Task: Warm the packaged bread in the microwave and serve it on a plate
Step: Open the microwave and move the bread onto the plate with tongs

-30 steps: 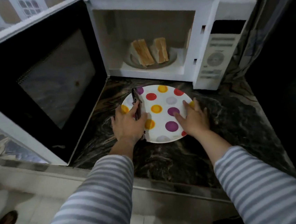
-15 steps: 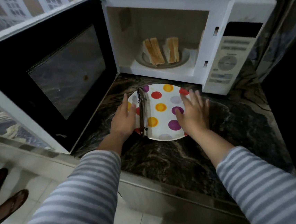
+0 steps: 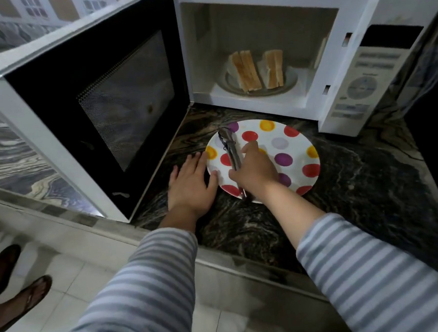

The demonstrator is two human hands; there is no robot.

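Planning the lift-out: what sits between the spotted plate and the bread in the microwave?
Head view: only a bare strip of dark marble counter and the microwave's white sill separate the spotted plate from the bread.

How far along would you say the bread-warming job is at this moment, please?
Done: the microwave door stands open, with the bread slices upright on the turntable inside, and the spotted plate waits on the counter in front. In hand: the right hand closes around the metal tongs lying on the plate, while the left hand rests flat at its rim. Left: lifting the slices onto the plate.
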